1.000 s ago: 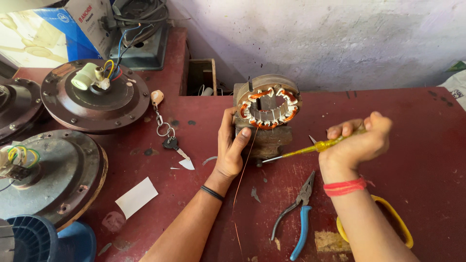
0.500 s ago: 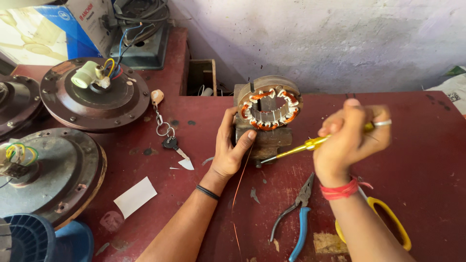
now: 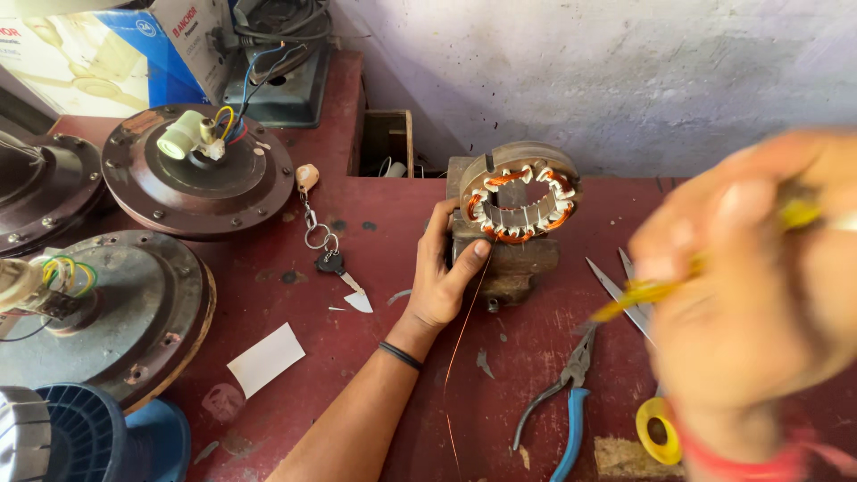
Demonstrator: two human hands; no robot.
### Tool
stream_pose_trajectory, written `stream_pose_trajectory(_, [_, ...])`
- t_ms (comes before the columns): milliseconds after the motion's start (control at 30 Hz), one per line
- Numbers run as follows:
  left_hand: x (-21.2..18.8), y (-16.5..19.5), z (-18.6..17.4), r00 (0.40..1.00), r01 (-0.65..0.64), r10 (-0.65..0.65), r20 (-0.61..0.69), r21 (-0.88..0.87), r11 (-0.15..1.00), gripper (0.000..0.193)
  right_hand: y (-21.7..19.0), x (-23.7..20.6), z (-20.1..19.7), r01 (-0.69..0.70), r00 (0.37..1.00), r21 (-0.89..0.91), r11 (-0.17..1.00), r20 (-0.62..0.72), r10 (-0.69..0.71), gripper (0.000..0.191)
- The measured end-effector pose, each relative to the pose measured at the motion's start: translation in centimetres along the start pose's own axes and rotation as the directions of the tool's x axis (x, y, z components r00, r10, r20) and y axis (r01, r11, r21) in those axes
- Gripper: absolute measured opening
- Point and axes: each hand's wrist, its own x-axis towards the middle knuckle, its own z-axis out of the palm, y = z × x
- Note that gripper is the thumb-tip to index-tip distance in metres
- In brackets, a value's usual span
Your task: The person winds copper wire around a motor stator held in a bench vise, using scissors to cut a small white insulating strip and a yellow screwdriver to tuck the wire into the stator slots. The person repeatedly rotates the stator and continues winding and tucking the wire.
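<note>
The stator (image 3: 520, 206), a ring of copper windings with white insulation, stands on edge atop a worn metal block (image 3: 504, 259) on the dark red bench (image 3: 428, 393), and everything here is placed from it. Just behind and to the left of the stator there is a small open wooden box (image 3: 386, 141) against the wall; something pale lies inside, too dim to make out. Further left of it, a blue cardboard carton (image 3: 107, 54) stands at the back.

Left hand (image 3: 444, 272) now: forearm reaching up from below, palm against the left face of the block, fingers wrapped round its side, thumb tip pressed to the front just under the stator ring. A thin copper wire (image 3: 464, 312) runs down from the stator past the thumb toward the bench edge.

Right hand (image 3: 759, 295) is right of the stator, raised close to the camera and badly blurred. It is curled into a fist round a yellow-handled screwdriver (image 3: 652, 290), whose shaft points left and down toward the block.

Below the stator on the right lie blue-handled pliers (image 3: 558, 406), with scissors (image 3: 625, 290) partly behind the screwdriver. Left of the stator, a key ring with keys (image 3: 321, 245), then the round fan motor housings (image 3: 196, 174).
</note>
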Motion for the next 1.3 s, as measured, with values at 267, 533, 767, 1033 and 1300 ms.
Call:
stream_pose_trajectory(267, [-0.1,-0.3,0.2,1.000,-0.015,0.015,-0.001,-0.026,1.000,0.054,8.6,3.7,-4.9,-0.091,0.698,-0.964,0.249,0.117,0.707,0.026])
stream_pose_trajectory(533, [-0.1,-0.4,0.2,1.000,-0.019,0.019,0.007,-0.033,0.999,0.055,9.6,2.1,-2.9,0.009,0.478,-0.982,0.190,0.171,0.862,0.033])
stream_pose_trajectory(767, [0.1,-0.3,0.1,1.000,-0.012,0.012,0.005,-0.048,0.999,0.055,4.0,1.7,0.8,-0.055,0.296,-0.941,0.333,0.303,0.906,0.042])
stream_pose_trajectory(1033, [0.1,-0.4,0.0,1.000,-0.011,0.012,0.006,-0.049,0.999,0.054,4.3,-3.1,4.5,0.098,0.447,-0.894,0.437,0.432,0.783,0.042])
stream_pose_trajectory(1300, [1.1,2.7,0.4,0.980,-0.199,0.199,0.008,-0.009,0.980,0.069,6.1,-4.6,4.7,0.100,0.581,-0.892,0.441,0.412,0.702,0.036])
